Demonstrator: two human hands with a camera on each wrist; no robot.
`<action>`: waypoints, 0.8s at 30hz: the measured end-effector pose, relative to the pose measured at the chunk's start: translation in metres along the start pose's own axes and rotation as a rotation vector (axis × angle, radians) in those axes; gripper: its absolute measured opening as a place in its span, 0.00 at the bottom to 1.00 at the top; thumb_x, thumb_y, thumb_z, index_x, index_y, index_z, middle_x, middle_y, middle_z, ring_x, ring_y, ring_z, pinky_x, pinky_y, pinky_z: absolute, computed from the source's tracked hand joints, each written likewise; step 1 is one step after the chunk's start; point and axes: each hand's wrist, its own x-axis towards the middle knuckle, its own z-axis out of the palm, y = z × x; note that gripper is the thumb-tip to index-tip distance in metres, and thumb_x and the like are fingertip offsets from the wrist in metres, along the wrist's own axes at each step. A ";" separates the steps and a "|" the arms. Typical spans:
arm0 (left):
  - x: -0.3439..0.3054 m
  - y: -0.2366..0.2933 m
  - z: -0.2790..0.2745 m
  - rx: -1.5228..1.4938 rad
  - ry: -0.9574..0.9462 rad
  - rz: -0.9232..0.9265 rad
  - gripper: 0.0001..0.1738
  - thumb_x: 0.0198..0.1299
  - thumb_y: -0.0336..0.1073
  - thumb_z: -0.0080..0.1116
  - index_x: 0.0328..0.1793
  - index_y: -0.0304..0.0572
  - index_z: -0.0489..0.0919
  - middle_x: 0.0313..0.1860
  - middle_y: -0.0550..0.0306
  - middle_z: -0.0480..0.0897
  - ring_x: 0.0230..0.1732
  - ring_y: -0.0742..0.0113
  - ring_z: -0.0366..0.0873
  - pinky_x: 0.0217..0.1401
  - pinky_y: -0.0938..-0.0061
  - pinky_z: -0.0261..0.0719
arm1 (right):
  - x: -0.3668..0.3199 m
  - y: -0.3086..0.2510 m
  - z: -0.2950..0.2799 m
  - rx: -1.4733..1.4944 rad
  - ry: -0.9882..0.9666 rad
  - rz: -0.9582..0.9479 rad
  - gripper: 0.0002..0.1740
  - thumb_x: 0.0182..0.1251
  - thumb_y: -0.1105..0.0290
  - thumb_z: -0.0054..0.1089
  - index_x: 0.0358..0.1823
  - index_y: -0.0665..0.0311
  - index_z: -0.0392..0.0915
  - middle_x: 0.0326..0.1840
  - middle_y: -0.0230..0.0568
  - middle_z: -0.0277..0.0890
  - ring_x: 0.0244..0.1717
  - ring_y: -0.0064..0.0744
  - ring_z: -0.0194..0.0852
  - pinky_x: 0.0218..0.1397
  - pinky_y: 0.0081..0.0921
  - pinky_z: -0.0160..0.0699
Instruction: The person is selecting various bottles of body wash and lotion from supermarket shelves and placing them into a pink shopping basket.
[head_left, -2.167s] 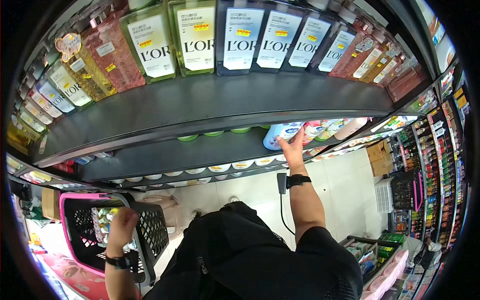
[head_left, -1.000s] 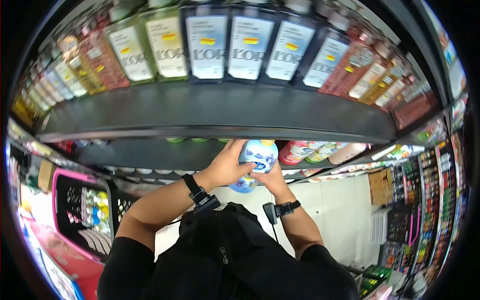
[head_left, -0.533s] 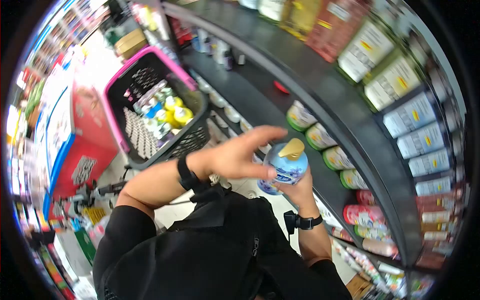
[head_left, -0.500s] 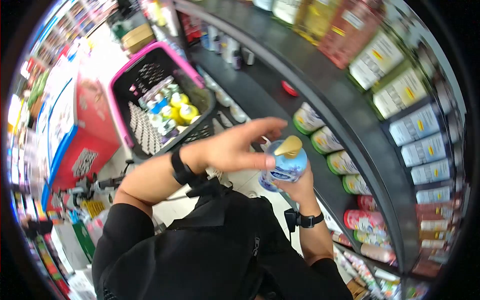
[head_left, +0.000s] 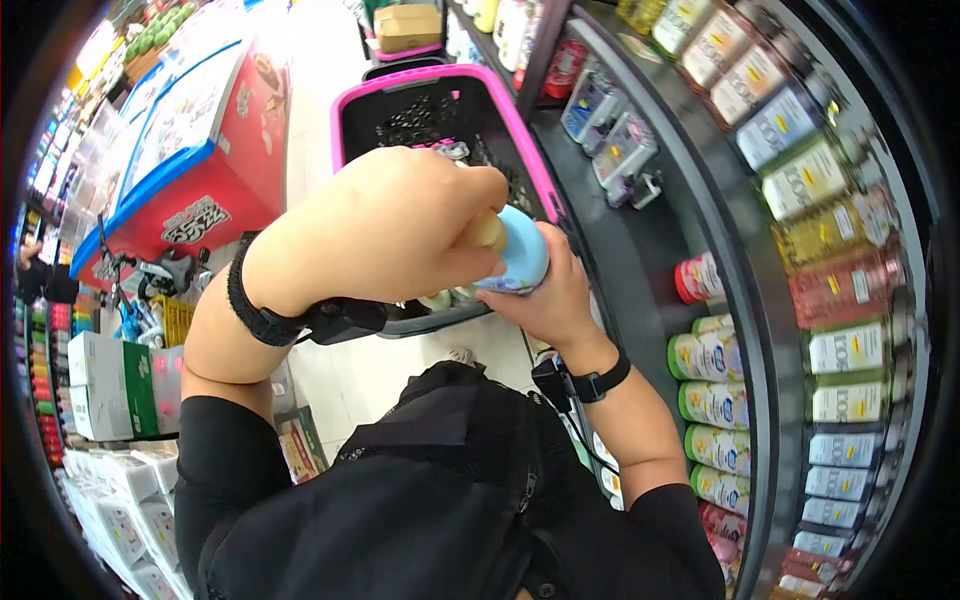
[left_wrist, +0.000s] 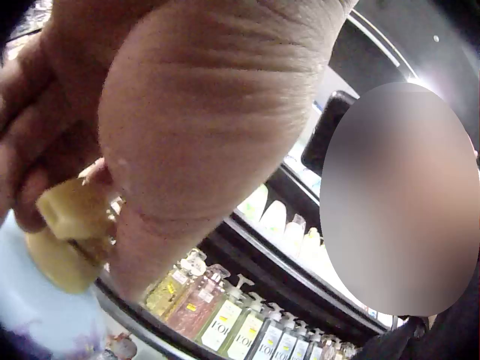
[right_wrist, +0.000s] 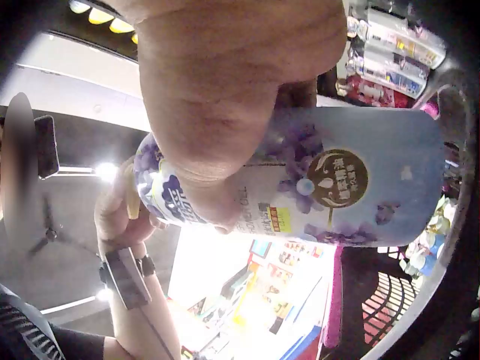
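A light blue shower gel bottle (head_left: 525,250) with purple flowers is held off the shelf, in front of the chest. My right hand (head_left: 555,295) grips its body; in the right wrist view the thumb lies across the label (right_wrist: 251,210). My left hand (head_left: 390,220) is at the top, its fingers curled round the gold pump head (head_left: 487,232). The left wrist view shows that pump head (left_wrist: 75,210) between the thumb and fingers. Beyond the hands stands a black shopping basket (head_left: 345,105) with a pink rim, partly hidden by the left hand; bottles lie inside.
Dark shelving (head_left: 640,280) runs along the right, with white-and-green bottles (head_left: 715,405) low down and pump bottles (head_left: 845,350) above. A red chest freezer (head_left: 235,170) stands at left, near a bicycle (head_left: 165,280) and cartons (head_left: 105,385).
The right hand has taken the shower gel bottle from the shelf. The view has turned left, bringing the basket ahead. The left hand, spread beside the bottle before, now holds the pump head.
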 end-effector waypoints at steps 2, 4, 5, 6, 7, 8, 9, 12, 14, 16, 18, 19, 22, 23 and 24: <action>-0.002 -0.024 0.002 0.086 -0.023 -0.061 0.16 0.56 0.42 0.70 0.44 0.40 0.80 0.24 0.46 0.80 0.31 0.43 0.82 0.33 0.54 0.78 | 0.015 0.010 0.027 0.052 -0.040 0.038 0.53 0.39 0.58 0.88 0.67 0.61 0.63 0.57 0.51 0.78 0.56 0.51 0.81 0.57 0.42 0.81; -0.002 -0.045 0.002 0.125 -0.077 -0.107 0.15 0.59 0.43 0.66 0.43 0.41 0.80 0.25 0.46 0.81 0.31 0.43 0.83 0.34 0.53 0.78 | 0.022 0.017 0.049 0.070 -0.083 0.096 0.51 0.42 0.55 0.86 0.66 0.61 0.64 0.56 0.51 0.79 0.55 0.55 0.81 0.57 0.45 0.81; -0.003 -0.055 0.003 0.124 -0.101 -0.131 0.15 0.59 0.44 0.65 0.42 0.41 0.80 0.25 0.47 0.81 0.31 0.43 0.83 0.34 0.54 0.78 | 0.026 0.020 0.057 0.077 -0.099 0.125 0.50 0.43 0.54 0.85 0.65 0.61 0.64 0.55 0.52 0.79 0.55 0.58 0.80 0.57 0.46 0.80; -0.003 -0.065 0.007 0.122 -0.128 -0.153 0.15 0.60 0.44 0.65 0.42 0.40 0.79 0.25 0.47 0.81 0.31 0.43 0.83 0.34 0.54 0.79 | 0.030 0.023 0.062 0.113 -0.146 0.116 0.51 0.44 0.52 0.85 0.66 0.62 0.63 0.56 0.54 0.79 0.55 0.59 0.80 0.57 0.46 0.80; -0.004 -0.074 0.012 0.117 -0.156 -0.173 0.15 0.60 0.44 0.64 0.41 0.40 0.79 0.25 0.47 0.81 0.31 0.43 0.83 0.34 0.54 0.79 | 0.031 0.028 0.069 0.116 -0.192 0.117 0.51 0.44 0.52 0.85 0.66 0.62 0.63 0.56 0.54 0.79 0.55 0.59 0.80 0.58 0.46 0.80; -0.005 -0.083 0.017 0.103 -0.178 -0.174 0.16 0.61 0.46 0.63 0.40 0.40 0.80 0.24 0.46 0.81 0.30 0.42 0.83 0.34 0.53 0.79 | 0.030 0.034 0.074 0.118 -0.238 0.117 0.51 0.44 0.52 0.85 0.66 0.62 0.63 0.56 0.54 0.79 0.56 0.59 0.80 0.58 0.46 0.80; -0.005 -0.089 0.020 0.095 -0.214 -0.194 0.16 0.61 0.47 0.63 0.39 0.40 0.80 0.24 0.46 0.81 0.30 0.42 0.83 0.33 0.53 0.80 | 0.031 0.037 0.077 0.120 -0.285 0.117 0.51 0.45 0.51 0.85 0.66 0.62 0.63 0.56 0.55 0.79 0.56 0.59 0.80 0.58 0.46 0.80; -0.008 -0.105 0.036 0.089 -0.304 -0.220 0.16 0.60 0.47 0.63 0.37 0.40 0.80 0.23 0.46 0.81 0.29 0.42 0.83 0.33 0.53 0.81 | 0.033 0.042 0.078 0.141 -0.461 0.120 0.47 0.51 0.57 0.82 0.69 0.61 0.63 0.57 0.54 0.78 0.56 0.55 0.81 0.57 0.43 0.81; -0.013 -0.116 0.054 0.117 -0.334 -0.190 0.16 0.60 0.47 0.62 0.36 0.40 0.80 0.23 0.47 0.82 0.28 0.43 0.84 0.32 0.53 0.82 | 0.028 0.050 0.082 0.207 -0.519 0.154 0.42 0.57 0.63 0.77 0.71 0.61 0.63 0.59 0.52 0.77 0.54 0.50 0.82 0.56 0.41 0.81; -0.019 -0.120 0.065 0.123 -0.402 -0.203 0.16 0.60 0.47 0.62 0.36 0.39 0.80 0.22 0.47 0.82 0.27 0.44 0.84 0.33 0.53 0.82 | 0.023 0.054 0.077 0.140 -0.521 0.211 0.41 0.58 0.66 0.76 0.71 0.61 0.64 0.60 0.49 0.75 0.55 0.43 0.80 0.57 0.37 0.81; -0.024 -0.122 0.071 0.133 -0.473 -0.225 0.17 0.61 0.47 0.61 0.35 0.39 0.80 0.21 0.47 0.82 0.27 0.44 0.85 0.34 0.53 0.83 | 0.020 0.060 0.072 0.112 -0.505 0.253 0.38 0.61 0.69 0.73 0.71 0.62 0.64 0.62 0.48 0.71 0.54 0.39 0.79 0.58 0.33 0.81; -0.025 -0.125 0.076 0.133 -0.485 -0.235 0.17 0.61 0.47 0.61 0.35 0.39 0.81 0.22 0.46 0.82 0.27 0.44 0.85 0.34 0.53 0.83 | 0.018 0.063 0.070 0.119 -0.479 0.272 0.38 0.61 0.68 0.72 0.71 0.62 0.64 0.63 0.49 0.71 0.53 0.40 0.80 0.57 0.35 0.81; -0.028 -0.130 0.090 0.129 -0.517 -0.258 0.17 0.62 0.47 0.60 0.35 0.38 0.81 0.22 0.44 0.83 0.28 0.43 0.85 0.34 0.53 0.83 | 0.013 0.070 0.064 0.133 -0.413 0.298 0.36 0.62 0.67 0.70 0.70 0.65 0.64 0.64 0.51 0.70 0.51 0.44 0.81 0.56 0.38 0.81; -0.027 -0.131 0.092 0.126 -0.527 -0.257 0.17 0.62 0.47 0.60 0.35 0.38 0.81 0.22 0.44 0.83 0.28 0.43 0.85 0.34 0.53 0.83 | 0.011 0.072 0.063 0.136 -0.398 0.300 0.36 0.62 0.67 0.70 0.69 0.65 0.64 0.64 0.51 0.70 0.50 0.44 0.81 0.56 0.38 0.81; -0.027 -0.131 0.094 0.121 -0.539 -0.257 0.17 0.63 0.47 0.59 0.35 0.37 0.81 0.23 0.44 0.83 0.28 0.43 0.85 0.34 0.53 0.83 | 0.008 0.074 0.062 0.139 -0.385 0.304 0.35 0.62 0.68 0.70 0.69 0.65 0.64 0.64 0.51 0.70 0.50 0.44 0.81 0.56 0.38 0.81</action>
